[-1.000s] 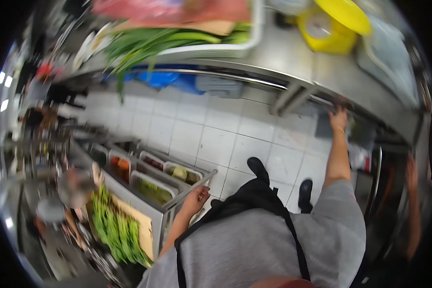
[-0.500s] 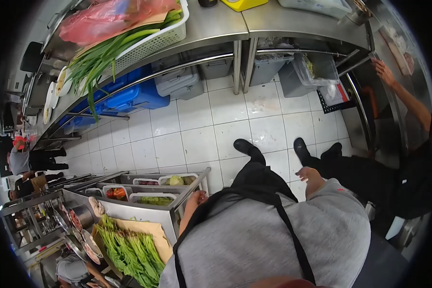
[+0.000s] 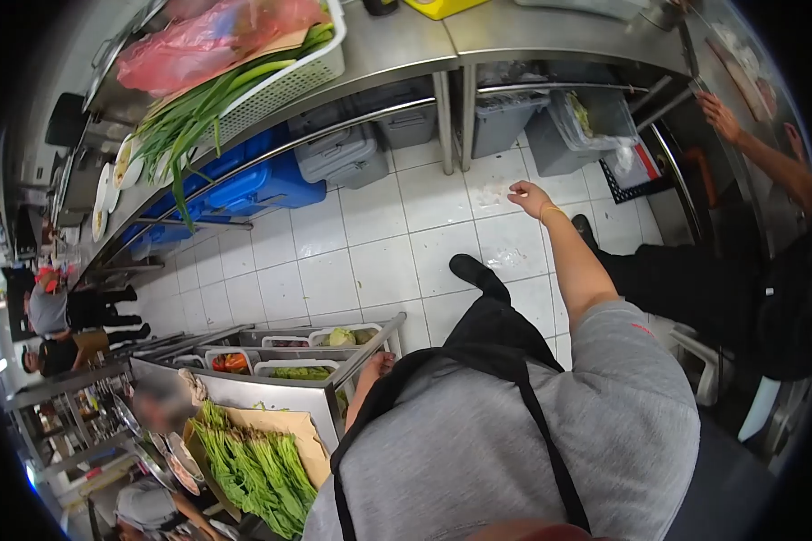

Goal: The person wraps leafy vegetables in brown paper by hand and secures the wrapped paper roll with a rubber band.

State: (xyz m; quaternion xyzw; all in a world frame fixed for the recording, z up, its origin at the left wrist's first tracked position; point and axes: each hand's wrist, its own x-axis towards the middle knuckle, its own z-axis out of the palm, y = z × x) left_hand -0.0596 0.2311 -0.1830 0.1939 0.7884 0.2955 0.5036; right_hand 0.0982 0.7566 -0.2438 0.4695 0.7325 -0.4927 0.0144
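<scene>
My right hand [image 3: 530, 197] reaches forward above the tiled floor, a thin yellow band round its wrist. Its fingers are loosely bent and apart, and nothing shows in them. Low at my left side is my left hand [image 3: 378, 365], beside the corner of a steel rack [image 3: 392, 329]. Its fingers curl, but I cannot see whether they touch the rack or hold anything. Inside the rack, white tubs hold leafy greens [image 3: 302, 371], a pale cabbage-like vegetable [image 3: 341, 337] and red-orange pieces [image 3: 231, 362]. Long-stemmed greens [image 3: 253, 469] lie on brown cardboard on top.
A steel counter [image 3: 392, 45] runs ahead, bearing a white basket [image 3: 284, 86] of long green leaves. Blue bins [image 3: 266, 180] and grey bins [image 3: 343, 162] stand beneath. At right, a co-worker's arm [image 3: 767, 162] reaches towards a steel surface. Other people work at far left.
My right arm has swung forward from near my hip and now stretches over the floor. My left hand stays low beside the rack. The view has shifted slightly.
</scene>
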